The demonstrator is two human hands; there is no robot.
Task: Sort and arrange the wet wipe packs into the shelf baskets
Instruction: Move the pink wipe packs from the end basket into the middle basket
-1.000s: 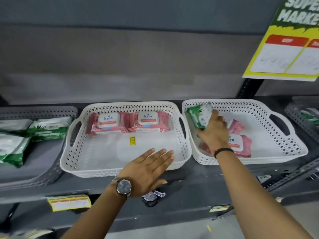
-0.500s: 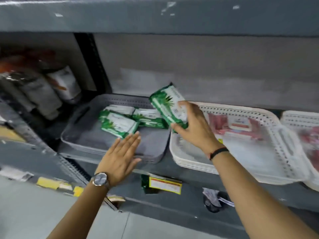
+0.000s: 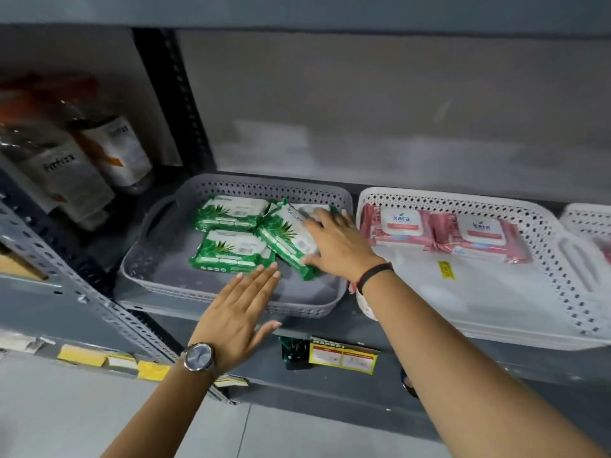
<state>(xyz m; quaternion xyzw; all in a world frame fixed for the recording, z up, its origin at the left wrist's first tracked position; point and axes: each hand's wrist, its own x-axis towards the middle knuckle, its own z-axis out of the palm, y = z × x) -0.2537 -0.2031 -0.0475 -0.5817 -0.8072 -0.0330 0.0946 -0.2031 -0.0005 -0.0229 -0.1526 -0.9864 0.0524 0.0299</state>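
Head view: green pack (image 3: 287, 241) under right hand (image 3: 340, 246)

Silver round wristwatch (image 3: 198, 357) left; seemingly black band (image 3: 373, 275) right.

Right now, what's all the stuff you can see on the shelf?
green packs: three clear, maybe a fourth hidden, in the grey basket
grey basket: one, left on the shelf
pink packs: two, side by side at the back of the white basket
white basket: one, right of the grey one; another peeks in at the far right
bottles: a few, white labels, blurry, far left
price tag: one, yellow, on the shelf edge
watch: one, left wrist
left hand: open, over the grey basket's front
right hand: on the tilted green pack
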